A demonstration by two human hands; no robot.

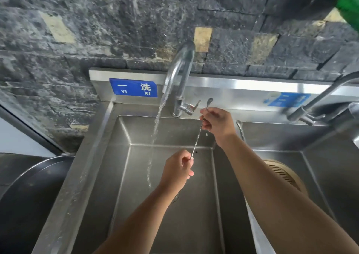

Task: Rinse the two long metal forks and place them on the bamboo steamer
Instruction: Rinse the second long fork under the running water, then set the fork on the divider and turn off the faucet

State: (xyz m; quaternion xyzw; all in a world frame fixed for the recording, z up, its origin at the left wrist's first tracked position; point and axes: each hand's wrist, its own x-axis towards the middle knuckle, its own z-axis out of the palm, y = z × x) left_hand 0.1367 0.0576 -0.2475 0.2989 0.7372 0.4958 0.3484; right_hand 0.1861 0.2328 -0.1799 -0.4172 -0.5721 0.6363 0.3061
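Over the left basin of a steel double sink (124, 156), I hold one long metal fork (198, 137) stretched between both hands. My right hand (217, 125) is closed around the upper shaft, the rounded handle end sticking up just above my fingers; my left hand (178, 170) pinches the lower end, so its tines are hidden in my grip. The fork slants down from upper right to lower left, to the right of the water stream (155, 133) and apart from it. The stream falls from the curved tap (178, 72), mounted behind the basin beside a blue sign (134, 87). A second long metal utensil (240, 129), probably the other fork, lies on the divider between the basins, just beyond my right wrist. The bamboo steamer (283, 174) sits in the right basin, partly hidden by my right forearm.
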